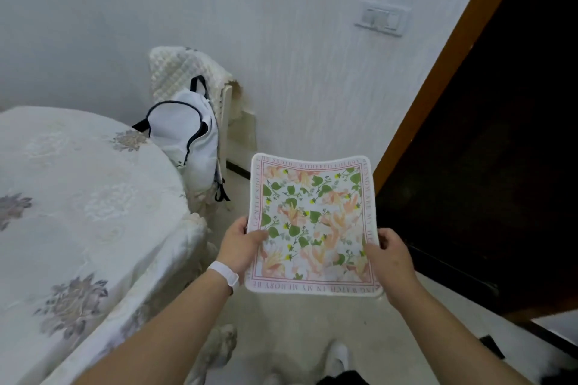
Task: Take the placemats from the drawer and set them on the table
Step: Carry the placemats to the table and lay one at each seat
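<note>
While both hands hold it flat in the air above the floor, the placemat (312,225) shows its printed side: green leaves and peach flowers inside a thin red border line, with red capital lettering running round the edge. Along the far edge "THE WITHERED CHERRY" can be read; the right edge gives "BLOSSOM ARE MY"; the near edge, upside down from this view, gives "IN MY MEMORY". Other parts of the lettering are too blurred to make out, or are covered by the hands. The left hand (242,244), with a white band (223,273) on its wrist, pinches the left edge, thumb on top. The right hand (391,259) grips the right edge the same way; the fingers underneath are hidden. The table (78,197) with its pale flowered cloth stands to the left, well apart from the placemat and cut off by the frame. A white backpack (190,137) hangs on a chair (178,69) beyond it.
</note>
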The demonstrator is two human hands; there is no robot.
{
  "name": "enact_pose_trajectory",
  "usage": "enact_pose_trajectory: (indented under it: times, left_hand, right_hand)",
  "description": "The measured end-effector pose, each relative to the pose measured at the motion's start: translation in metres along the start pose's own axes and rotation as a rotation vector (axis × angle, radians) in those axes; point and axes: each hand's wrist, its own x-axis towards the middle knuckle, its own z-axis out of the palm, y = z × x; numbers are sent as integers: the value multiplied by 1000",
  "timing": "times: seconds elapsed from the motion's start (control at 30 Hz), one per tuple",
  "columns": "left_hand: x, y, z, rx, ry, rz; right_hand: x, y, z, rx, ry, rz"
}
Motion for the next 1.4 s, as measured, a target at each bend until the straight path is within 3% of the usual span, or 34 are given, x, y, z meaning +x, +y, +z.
enact_pose_trajectory:
  times: [0.33,0.6,0.8,1.17,1.4]
  left_hand:
    - [47,25,-8,-1,210,31]
    - [122,61,39,-61,368,-20]
    - [163,90,71,-37,367,40]
    - [179,81,4,-105,668,-25]
    - [244,91,-41,-162,675,-39]
  right_hand:
    - [101,-28,54,-20,-240,-16]
    - [218,-81,47,-78,-402,-117]
    - [282,-106,52,-82,-456,-116]
    - [305,-145,148,-209,-672,-183]
    - [326,-178,229,-284,-703,-211]
